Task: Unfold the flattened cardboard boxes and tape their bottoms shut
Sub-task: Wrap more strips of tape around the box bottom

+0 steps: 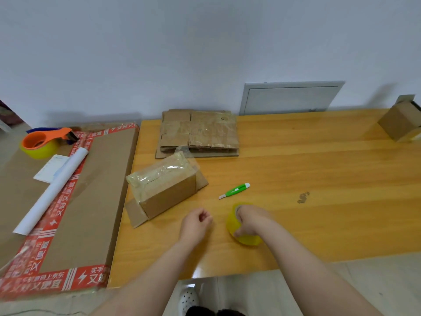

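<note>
Currently: right hand (252, 218) has its grip closed around the yellow tape roll (245, 232), fingers over the top and thumb on the near side. The roll stands on edge on the table (319, 169), near edge, right of centre. Left hand (197, 221) sits just left of the roll, apart from it, fingers curled in, holding nothing that can be seen.

Key relation: the stack of flattened boxes (198, 133) lies at the far side of the table, almost straight ahead of the left hand, long edge running left to right. A taped box (164, 185) sits between hand and stack, a little to the left, with its long axis running near-left to far-right. The left hand is the nearer and the free one. Judgement: a reach for the next flat box would go past the right end of the taped box.

Materials: the stack is brown corrugated board, thin and layered, patched with glossy clear tape. The taped box is upturned, its top face wrinkled and shiny under tape, and loose flaps splay onto the table at both ends. The tape roll is smooth and translucent. A green knife (234, 191) lies between the roll and the stack, blade end pointing near-left. The table is varnished wood grain and reflective.
</note>
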